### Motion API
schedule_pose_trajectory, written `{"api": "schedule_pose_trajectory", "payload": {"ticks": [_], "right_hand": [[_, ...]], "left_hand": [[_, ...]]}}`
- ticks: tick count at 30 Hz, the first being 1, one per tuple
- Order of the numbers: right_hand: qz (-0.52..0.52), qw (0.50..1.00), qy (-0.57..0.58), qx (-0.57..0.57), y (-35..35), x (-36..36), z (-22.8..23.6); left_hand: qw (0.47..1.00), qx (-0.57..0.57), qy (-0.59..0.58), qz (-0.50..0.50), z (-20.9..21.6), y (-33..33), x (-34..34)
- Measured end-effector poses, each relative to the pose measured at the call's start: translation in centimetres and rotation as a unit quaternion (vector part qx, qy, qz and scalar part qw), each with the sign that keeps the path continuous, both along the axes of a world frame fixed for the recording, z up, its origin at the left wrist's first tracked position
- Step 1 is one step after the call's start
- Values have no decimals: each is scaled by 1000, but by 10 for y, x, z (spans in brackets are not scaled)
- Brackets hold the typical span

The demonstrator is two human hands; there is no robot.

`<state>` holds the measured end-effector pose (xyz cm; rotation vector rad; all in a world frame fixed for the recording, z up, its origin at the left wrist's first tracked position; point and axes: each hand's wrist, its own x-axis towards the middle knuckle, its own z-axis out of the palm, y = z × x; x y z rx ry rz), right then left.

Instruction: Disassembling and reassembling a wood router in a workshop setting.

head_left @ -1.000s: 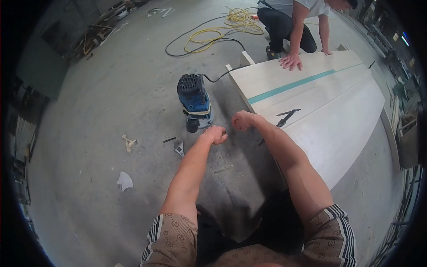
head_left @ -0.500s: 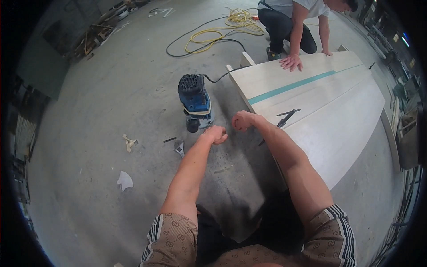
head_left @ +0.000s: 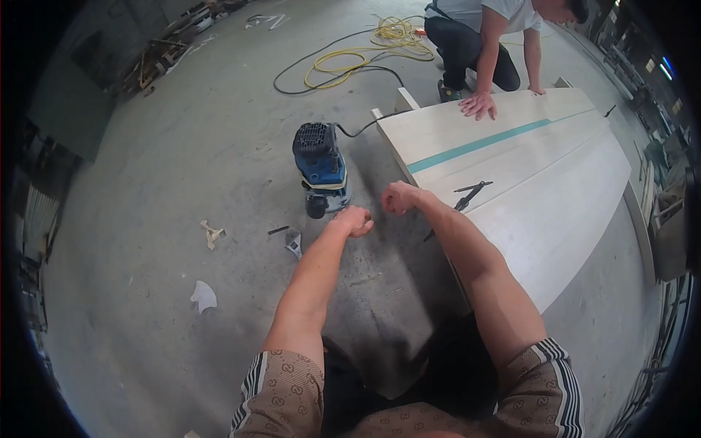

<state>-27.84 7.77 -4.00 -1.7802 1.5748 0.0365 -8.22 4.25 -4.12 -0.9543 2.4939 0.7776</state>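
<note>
Barely moved, left hand [head_left: 354,221], right hand [head_left: 400,198], two grips loosely curled (any hold unclear), one blue router [head_left: 321,168], one wrench [head_left: 293,242]

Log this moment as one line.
left hand: curled, near blue power tool | right hand: curled, near pale board | grips: unclear | floor: adjustable wrench, yellow cable | co-worker's hand: on board

Tangled yellow cable [head_left: 395,31] sprawls across grey concrete floor [head_left: 182,168]

A crumpled, cream-coloured scrap [head_left: 212,234] lies near a flat, white, fan-shaped piece [head_left: 204,297]; over to the left I see brown wooden offcuts [head_left: 155,63] heaped in a row.
</note>
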Motion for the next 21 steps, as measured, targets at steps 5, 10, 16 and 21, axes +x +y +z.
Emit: {"api": "schedule_pose_trajectory", "payload": {"ticks": [5,10,16,21], "right_hand": [[2,1000,7,-11,1,-3,-1],[-32,999,-15,16,0,4,-1],[-24,1000,-9,-3,-2,-5,-8],[-5,999,33,-17,-5,1,-6]], "left_hand": [[1000,2,-1,-6,3,2,-3],[1000,1,-2,0,-3,-2,1],[1000,-7,2,-6,0,0,-3],[1000,1,-16,4,2,-1,1]]}}
